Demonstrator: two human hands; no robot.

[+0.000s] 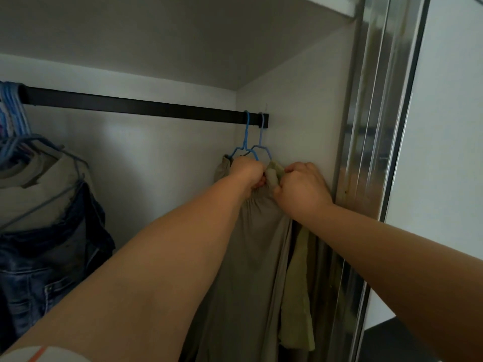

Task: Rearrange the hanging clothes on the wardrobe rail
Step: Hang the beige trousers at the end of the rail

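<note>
Gripping beige garment [251,231] top: left hand [248,171], right hand [300,189] | risk: tugging unhooks hanger [245,142] from rail [136,107]

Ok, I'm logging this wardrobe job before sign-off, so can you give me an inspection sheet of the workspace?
Surface: dark metal wardrobe rail, bare along its middle.
Job's things: beige gathered garment and olive-green garment on two blue plastic hangers at the rail's right end.
Clutter: bunched blue hangers with a beige top and dark denim jeans at the left.
Fingers: left hand grips the beige waistband; right hand grips the fabric beside it.
Cables: nothing seen.
Surroundings: white wardrobe walls, metallic sliding-door frame at right.
</note>
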